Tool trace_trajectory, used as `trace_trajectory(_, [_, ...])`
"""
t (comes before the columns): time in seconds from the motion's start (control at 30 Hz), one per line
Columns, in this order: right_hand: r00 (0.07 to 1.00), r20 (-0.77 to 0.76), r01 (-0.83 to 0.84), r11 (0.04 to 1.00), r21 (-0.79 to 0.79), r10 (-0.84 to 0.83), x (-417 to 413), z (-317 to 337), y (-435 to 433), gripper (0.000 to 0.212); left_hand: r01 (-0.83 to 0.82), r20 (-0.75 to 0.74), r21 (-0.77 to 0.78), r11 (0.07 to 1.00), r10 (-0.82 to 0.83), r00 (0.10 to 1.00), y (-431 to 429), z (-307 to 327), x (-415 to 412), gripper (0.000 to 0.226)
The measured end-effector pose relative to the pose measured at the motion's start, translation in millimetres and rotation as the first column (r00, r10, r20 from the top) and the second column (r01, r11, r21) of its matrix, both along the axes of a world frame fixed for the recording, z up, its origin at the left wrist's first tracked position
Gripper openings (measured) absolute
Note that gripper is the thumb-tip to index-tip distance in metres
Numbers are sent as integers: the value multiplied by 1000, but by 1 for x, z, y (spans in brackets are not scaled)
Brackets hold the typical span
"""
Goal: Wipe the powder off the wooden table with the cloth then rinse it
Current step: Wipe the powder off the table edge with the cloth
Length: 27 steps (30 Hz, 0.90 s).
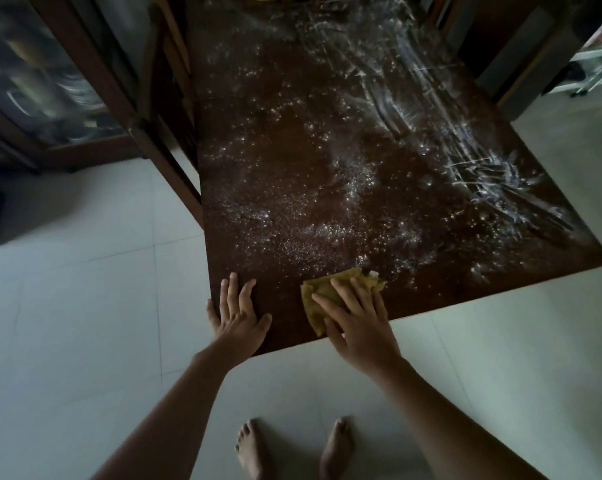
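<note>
A dark wooden table (279, 161) fills the middle of the view, scattered with white powder (327, 233) and smeared with white streaks along its right side. A folded yellow cloth (318, 289) lies near the table's front edge. My right hand (358, 323) presses flat on the cloth with fingers spread and straight. A small clump of powder sits just beyond the cloth's far edge. My left hand (239, 315) rests flat on the table's front left corner, fingers straight, holding nothing.
A wooden chair (168, 109) stands against the table's left side, with a glass-fronted cabinet (43, 91) behind it. Another dark chair (521, 64) stands at the far right. Pale floor tiles (85, 306) surround the table; my bare feet are below.
</note>
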State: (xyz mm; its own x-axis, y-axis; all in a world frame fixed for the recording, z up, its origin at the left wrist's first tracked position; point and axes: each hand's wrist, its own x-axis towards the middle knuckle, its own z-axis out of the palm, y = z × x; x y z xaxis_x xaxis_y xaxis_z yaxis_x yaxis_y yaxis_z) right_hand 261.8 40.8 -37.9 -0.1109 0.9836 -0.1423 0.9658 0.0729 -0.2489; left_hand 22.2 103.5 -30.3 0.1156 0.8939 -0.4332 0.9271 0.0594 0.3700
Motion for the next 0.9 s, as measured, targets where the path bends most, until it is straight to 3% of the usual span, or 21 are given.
trace_trajectory(0.1, [983, -24, 181, 984, -3, -181, -3, -4, 26, 49, 14, -44, -44, 999, -16, 999, 4, -1, 2, 73])
trace_trajectory(0.17, [977, -43, 210, 977, -16, -211, -19, -4, 39, 49, 11, -57, -59, 998, -14, 998, 6, -2, 2, 73])
trace_trajectory(0.33, [991, -9, -134, 991, 13, 134, -8, -4, 22, 46, 0, -60, -57, 998, -3, 998, 5, -4, 2, 74])
trace_trajectory(0.4, [986, 9, -169, 985, 20, 169, 15, -3, 23, 46, -3, -53, -50, 999, 1, 999, 4, -4, 3, 74])
trace_trajectory(0.6, [988, -47, 146, 989, -12, -146, -9, -4, 63, 52, 6, -60, -56, 998, -9, 998, 5, -4, 1, 74])
trace_trajectory(0.8, [949, -18, -315, 949, -4, 315, -1, 4, 38, 48, 15, -52, -62, 998, -19, 998, 5, -4, 0, 74])
trace_trajectory(0.9, [954, 5, -299, 954, -11, 299, 32, 3, 42, 44, 11, -50, -65, 998, -14, 999, 5, -2, 1, 74])
